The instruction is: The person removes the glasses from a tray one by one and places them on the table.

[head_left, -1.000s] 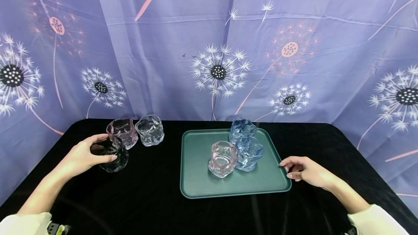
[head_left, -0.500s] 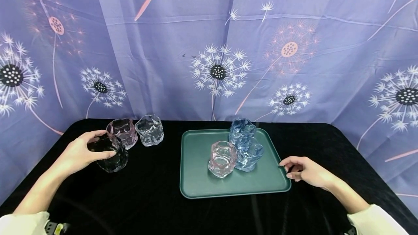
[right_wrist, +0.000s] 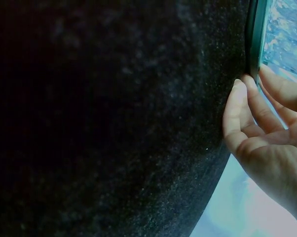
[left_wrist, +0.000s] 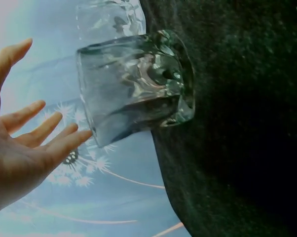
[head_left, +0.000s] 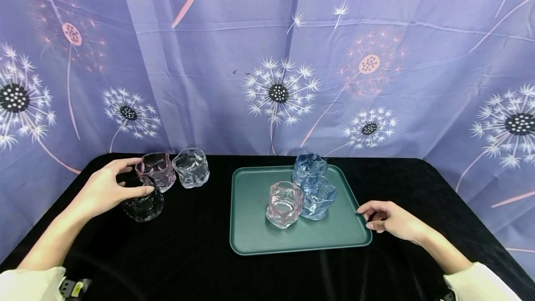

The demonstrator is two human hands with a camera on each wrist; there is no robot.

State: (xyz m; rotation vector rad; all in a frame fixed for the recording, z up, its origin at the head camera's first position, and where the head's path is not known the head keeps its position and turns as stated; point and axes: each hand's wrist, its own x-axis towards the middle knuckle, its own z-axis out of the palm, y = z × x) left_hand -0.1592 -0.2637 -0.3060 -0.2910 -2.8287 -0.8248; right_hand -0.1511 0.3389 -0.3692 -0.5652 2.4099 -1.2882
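The dark glass [head_left: 144, 206] stood upright on the black-covered desk [head_left: 188, 254], well to the left of the tray, and my left hand [head_left: 102, 189] was at its rim. The fingers there were spread wide, thumb to the near side and the others towards the far side; the left wrist view showed a gap between thumb and fingers, with one fingertip right at the lip, though I could not tell whether it touched. I took the step in hand to be getting a grip on this glass, or else letting it go; one moment alone did not settle which. If it was the grip, the next move called for narrowing thumb and fingers evenly on the bumpy wall without tipping the glass into its neighbour. That neighbour, a pink glass [head_left: 156, 168], stood just behind it, with a clear glass [head_left: 192, 168] beside that on the right. Across the desk lay the green tray [head_left: 251, 236], bearing a pale pink glass [head_left: 284, 203], a front blue glass [head_left: 318, 199] and a rear blue glass [head_left: 310, 166]. My right hand [head_left: 390, 219] had its fingers bent narrow, pinching the tray's right edge, which I judged useful for steadying it. Behind everything hung the dandelion-print cloth [head_left: 217, 68].
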